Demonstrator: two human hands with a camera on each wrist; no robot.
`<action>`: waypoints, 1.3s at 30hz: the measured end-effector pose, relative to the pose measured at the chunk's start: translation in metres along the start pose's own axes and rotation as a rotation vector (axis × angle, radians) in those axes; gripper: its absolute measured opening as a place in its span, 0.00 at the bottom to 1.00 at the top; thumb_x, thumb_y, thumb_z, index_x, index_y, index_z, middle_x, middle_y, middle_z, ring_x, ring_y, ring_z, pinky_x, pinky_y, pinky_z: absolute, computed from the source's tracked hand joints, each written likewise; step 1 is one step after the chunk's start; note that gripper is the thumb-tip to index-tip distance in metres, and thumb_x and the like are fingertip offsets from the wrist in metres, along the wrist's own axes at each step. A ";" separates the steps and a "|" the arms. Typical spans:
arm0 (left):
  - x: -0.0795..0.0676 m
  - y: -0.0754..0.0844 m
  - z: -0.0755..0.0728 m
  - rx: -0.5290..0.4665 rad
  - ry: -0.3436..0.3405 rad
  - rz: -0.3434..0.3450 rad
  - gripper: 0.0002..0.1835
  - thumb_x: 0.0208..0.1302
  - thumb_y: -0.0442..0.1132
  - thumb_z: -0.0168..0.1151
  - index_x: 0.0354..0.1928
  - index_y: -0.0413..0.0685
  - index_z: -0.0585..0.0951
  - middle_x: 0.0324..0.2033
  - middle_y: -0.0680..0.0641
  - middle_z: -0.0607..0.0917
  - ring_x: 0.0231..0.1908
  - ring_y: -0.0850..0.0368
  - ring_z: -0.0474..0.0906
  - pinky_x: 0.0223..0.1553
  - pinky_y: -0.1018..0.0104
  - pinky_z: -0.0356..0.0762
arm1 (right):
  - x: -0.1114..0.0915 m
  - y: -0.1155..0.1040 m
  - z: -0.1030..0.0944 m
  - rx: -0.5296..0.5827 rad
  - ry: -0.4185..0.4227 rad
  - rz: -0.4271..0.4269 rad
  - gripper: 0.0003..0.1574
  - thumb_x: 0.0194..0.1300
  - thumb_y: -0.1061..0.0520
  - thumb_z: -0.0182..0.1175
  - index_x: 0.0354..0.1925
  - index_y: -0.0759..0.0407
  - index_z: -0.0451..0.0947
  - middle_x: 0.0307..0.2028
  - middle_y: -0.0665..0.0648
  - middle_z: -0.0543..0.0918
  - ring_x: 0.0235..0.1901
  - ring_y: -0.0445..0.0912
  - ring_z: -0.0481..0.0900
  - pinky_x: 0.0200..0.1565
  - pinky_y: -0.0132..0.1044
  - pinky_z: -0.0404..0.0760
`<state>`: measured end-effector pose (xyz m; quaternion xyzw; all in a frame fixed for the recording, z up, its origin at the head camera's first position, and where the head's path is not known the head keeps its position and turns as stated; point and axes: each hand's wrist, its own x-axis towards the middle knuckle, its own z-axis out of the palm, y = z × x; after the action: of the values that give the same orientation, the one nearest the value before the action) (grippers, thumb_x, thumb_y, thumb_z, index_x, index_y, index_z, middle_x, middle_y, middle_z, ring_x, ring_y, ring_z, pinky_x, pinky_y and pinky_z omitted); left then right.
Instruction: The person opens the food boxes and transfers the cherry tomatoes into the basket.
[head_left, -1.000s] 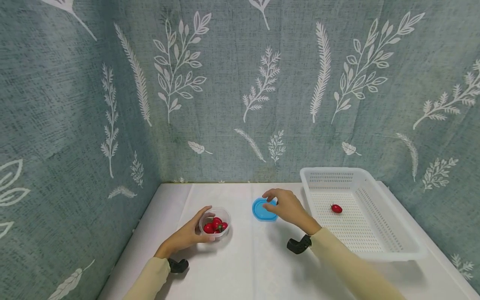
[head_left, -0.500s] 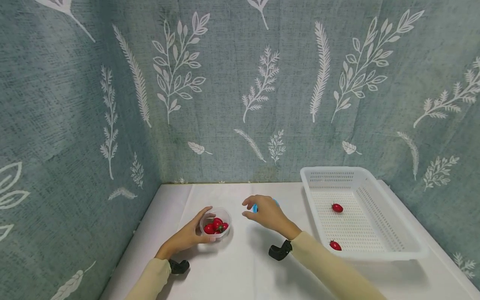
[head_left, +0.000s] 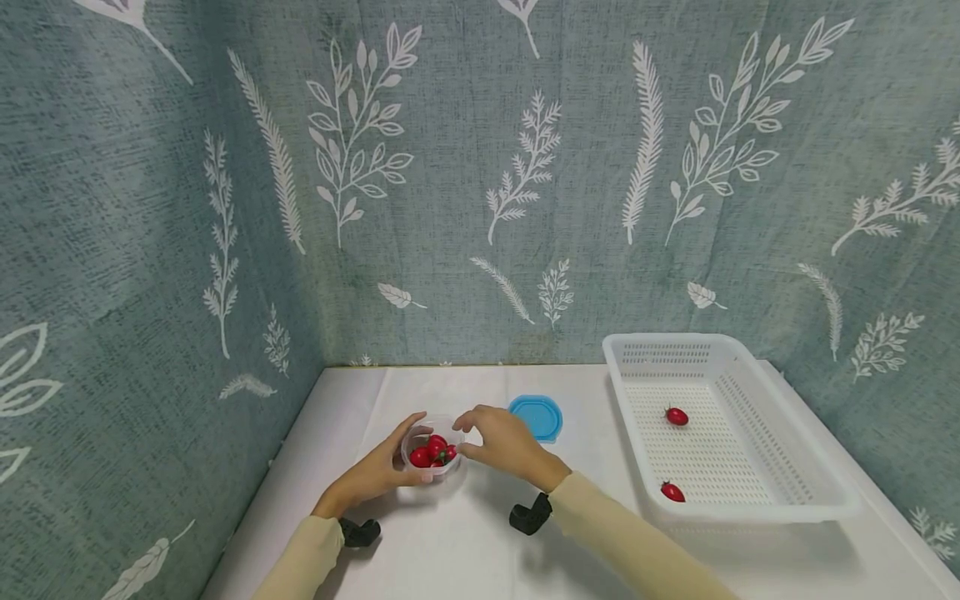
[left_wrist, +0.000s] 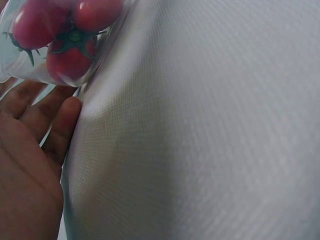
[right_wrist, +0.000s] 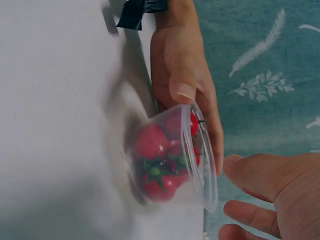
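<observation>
Right hand is just past the right rim of the clear tub, thumb and fingers spread apart, nothing between them; no clear contact with the rim, can't tell for sure. Key relation: the tomatoes in the tub lie directly left of my right fingertips, slightly to the near side and below rim level. Tub is roundish, so no long axis to line up with; my left hand is the closer one, gripping the tub from its left, thumb on the near side, fingers round the far side. Tub sits left of center on the white worktop; can't tell if its base is fully flat. Tomatoes look small, glossy, deep red, roundish to slightly oval, some with green star-shaped stem tops; at least four, packed loosely at odd angles. Blue lid lies flat just beyond and right of my right hand. White perforated tray at far right holds two more, well apart: far tomato, near tomato.
</observation>
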<state>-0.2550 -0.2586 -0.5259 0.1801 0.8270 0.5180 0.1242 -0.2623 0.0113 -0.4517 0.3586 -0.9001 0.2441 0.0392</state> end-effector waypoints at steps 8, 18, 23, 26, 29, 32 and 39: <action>-0.001 0.001 0.000 -0.015 -0.010 0.018 0.57 0.62 0.44 0.76 0.83 0.56 0.46 0.76 0.43 0.63 0.72 0.46 0.65 0.68 0.42 0.63 | 0.007 -0.005 0.014 -0.005 -0.019 0.023 0.21 0.66 0.48 0.72 0.54 0.55 0.86 0.46 0.54 0.86 0.45 0.47 0.84 0.43 0.36 0.82; -0.002 0.002 0.000 -0.011 -0.001 0.006 0.57 0.62 0.44 0.76 0.83 0.56 0.46 0.76 0.43 0.64 0.71 0.46 0.65 0.67 0.44 0.63 | 0.016 -0.010 0.030 0.037 -0.045 0.040 0.19 0.66 0.50 0.73 0.52 0.55 0.87 0.43 0.52 0.87 0.44 0.48 0.85 0.41 0.33 0.81; -0.003 0.004 0.001 -0.007 0.003 0.008 0.58 0.62 0.45 0.77 0.83 0.55 0.46 0.75 0.43 0.64 0.70 0.46 0.66 0.67 0.44 0.64 | 0.019 -0.012 0.034 0.060 -0.029 0.054 0.17 0.65 0.51 0.74 0.50 0.55 0.87 0.41 0.49 0.87 0.43 0.45 0.85 0.40 0.32 0.80; -0.004 0.004 0.000 -0.006 0.010 -0.001 0.58 0.61 0.45 0.77 0.83 0.56 0.47 0.75 0.43 0.64 0.71 0.46 0.65 0.67 0.44 0.63 | 0.021 -0.012 0.036 0.113 -0.030 0.079 0.17 0.64 0.51 0.74 0.49 0.56 0.88 0.39 0.49 0.87 0.40 0.42 0.84 0.39 0.32 0.80; -0.004 0.004 -0.001 -0.015 0.009 -0.008 0.58 0.60 0.45 0.77 0.83 0.56 0.47 0.75 0.42 0.64 0.71 0.45 0.64 0.68 0.42 0.62 | 0.022 -0.014 0.036 0.160 -0.034 0.114 0.17 0.63 0.52 0.75 0.48 0.56 0.88 0.38 0.48 0.88 0.38 0.39 0.82 0.38 0.32 0.79; -0.004 0.002 -0.001 -0.016 0.010 -0.012 0.58 0.61 0.45 0.77 0.83 0.56 0.47 0.76 0.43 0.63 0.72 0.45 0.63 0.68 0.42 0.61 | 0.024 -0.017 0.036 0.165 -0.026 0.149 0.17 0.61 0.51 0.76 0.47 0.55 0.88 0.37 0.48 0.88 0.36 0.39 0.82 0.37 0.32 0.78; -0.003 0.002 0.000 0.009 0.013 -0.007 0.58 0.60 0.46 0.77 0.83 0.57 0.48 0.75 0.44 0.64 0.70 0.47 0.65 0.65 0.45 0.66 | 0.028 -0.024 0.039 0.091 -0.002 0.236 0.15 0.57 0.50 0.79 0.41 0.54 0.88 0.35 0.46 0.88 0.35 0.43 0.83 0.34 0.36 0.79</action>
<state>-0.2517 -0.2597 -0.5243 0.1744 0.8308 0.5148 0.1198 -0.2629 -0.0391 -0.4698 0.2520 -0.9242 0.2870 -0.0071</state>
